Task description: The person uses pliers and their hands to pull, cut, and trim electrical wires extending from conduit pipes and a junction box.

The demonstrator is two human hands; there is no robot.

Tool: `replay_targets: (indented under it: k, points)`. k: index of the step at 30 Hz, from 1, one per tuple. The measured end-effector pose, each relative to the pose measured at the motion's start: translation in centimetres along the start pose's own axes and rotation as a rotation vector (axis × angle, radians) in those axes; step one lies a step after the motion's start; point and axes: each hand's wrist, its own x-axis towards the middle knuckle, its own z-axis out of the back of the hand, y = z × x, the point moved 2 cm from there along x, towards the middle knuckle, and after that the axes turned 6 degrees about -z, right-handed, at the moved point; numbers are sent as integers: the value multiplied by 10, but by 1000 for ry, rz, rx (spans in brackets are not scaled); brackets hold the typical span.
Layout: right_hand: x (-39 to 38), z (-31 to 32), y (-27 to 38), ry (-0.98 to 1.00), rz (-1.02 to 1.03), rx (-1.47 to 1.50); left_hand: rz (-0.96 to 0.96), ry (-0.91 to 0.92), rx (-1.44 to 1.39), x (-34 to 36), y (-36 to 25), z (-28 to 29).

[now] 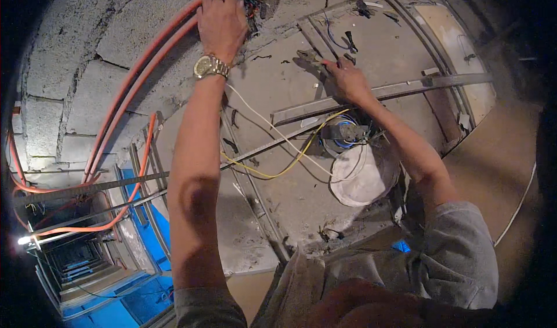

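Note:
My left hand (223,29), a watch on its wrist, reaches up to the block wall. Its fingers are bent round a bundle of thin, mixed-colour wires (250,2) where orange conduits meet, and the fingertips are partly hidden there. Lower and to the right, my right hand (352,84) is closed on pliers (308,58) with a red grip showing; their head points left, apart from the wires. Under my right forearm sit a coil of blue cable (347,132) and a round, whitish cloth-like piece (358,177).
Orange conduits (139,75) curve down the wall on the left. Metal channels (377,92) cross the dusty panel (301,171). Loose yellow cable (272,175) and white cable (264,118) lie across it. A bright lamp (24,240) shines at the lower left. Dark scraps (349,41) lie near the pliers.

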Motion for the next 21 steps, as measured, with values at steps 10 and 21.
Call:
replay_targets:
  k: [10,21]
  points:
    - [5,-6,0,-3,-37,-52,73,340,8,30,1,6]
    - [-4,8,5,-33,-52,17,-44,240,238,26,-36,5]
